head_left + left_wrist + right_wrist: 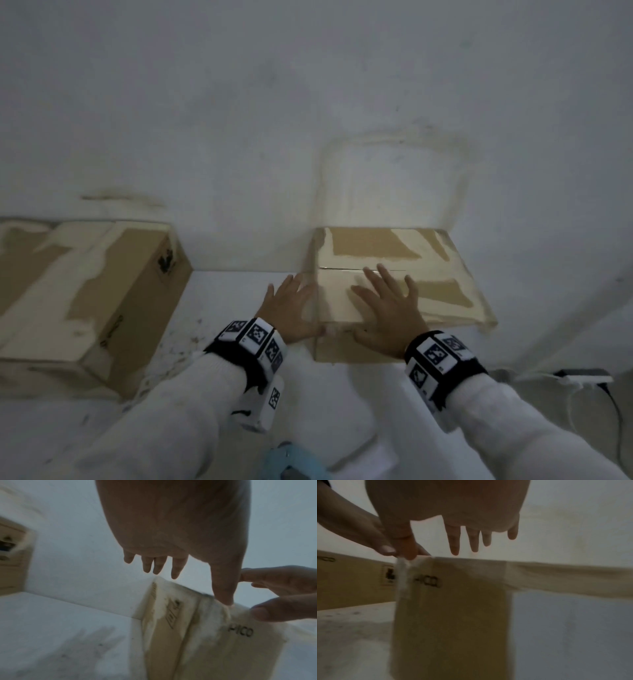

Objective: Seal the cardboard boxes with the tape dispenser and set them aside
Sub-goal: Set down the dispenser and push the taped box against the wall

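A small cardboard box with pale patches on top stands against the white wall, its flaps closed with a seam across the middle. My right hand lies flat on its top, fingers spread. My left hand is spread at the box's left edge, thumb at the near top corner. In the left wrist view the left hand has straight fingers and its thumb touches the edge of the box. The right hand hovers over the rim of the box. A light blue object, partly cut off, lies near me.
A larger cardboard box with pale strips on top stands at the left, and shows as well in the right wrist view. A power strip with cables lies at the right. The white surface between the boxes is speckled.
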`<state>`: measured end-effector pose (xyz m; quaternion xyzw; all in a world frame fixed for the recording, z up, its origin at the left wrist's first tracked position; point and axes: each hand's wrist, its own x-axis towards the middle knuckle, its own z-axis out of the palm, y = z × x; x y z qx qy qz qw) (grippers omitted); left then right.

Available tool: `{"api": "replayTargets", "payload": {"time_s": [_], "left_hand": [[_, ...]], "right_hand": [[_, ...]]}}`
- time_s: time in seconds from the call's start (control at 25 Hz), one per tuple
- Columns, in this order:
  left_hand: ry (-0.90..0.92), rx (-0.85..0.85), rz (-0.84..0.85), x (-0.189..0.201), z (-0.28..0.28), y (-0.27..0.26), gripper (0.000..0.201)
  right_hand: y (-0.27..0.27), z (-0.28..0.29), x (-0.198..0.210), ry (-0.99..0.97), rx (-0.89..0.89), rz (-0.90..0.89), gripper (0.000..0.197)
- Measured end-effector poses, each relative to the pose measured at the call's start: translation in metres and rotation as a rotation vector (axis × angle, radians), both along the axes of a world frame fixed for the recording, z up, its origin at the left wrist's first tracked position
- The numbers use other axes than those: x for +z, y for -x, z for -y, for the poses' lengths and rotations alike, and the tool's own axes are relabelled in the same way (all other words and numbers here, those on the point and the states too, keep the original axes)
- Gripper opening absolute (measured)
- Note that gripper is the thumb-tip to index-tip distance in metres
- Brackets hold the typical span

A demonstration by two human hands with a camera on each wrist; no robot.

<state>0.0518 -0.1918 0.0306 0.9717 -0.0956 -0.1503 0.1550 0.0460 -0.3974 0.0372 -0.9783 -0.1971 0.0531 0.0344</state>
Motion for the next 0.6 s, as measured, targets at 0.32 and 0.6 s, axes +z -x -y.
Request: {"api": "replayTargets", "payload": {"time_s": [0.32, 0.6], "left_hand": [[-0.078, 0.193, 0.098, 0.016, -0.209, 0.063, 0.094], [-0.301, 0.244, -0.068, 0.002, -0.35, 0.088, 0.12]], "right_hand": [[0.021, -0.226, -0.002, -0.08, 0.36, -0.048, 0.064], [0.042, -0.367, -0.02, -0.16, 0.424, -0.183, 0.08]]}}
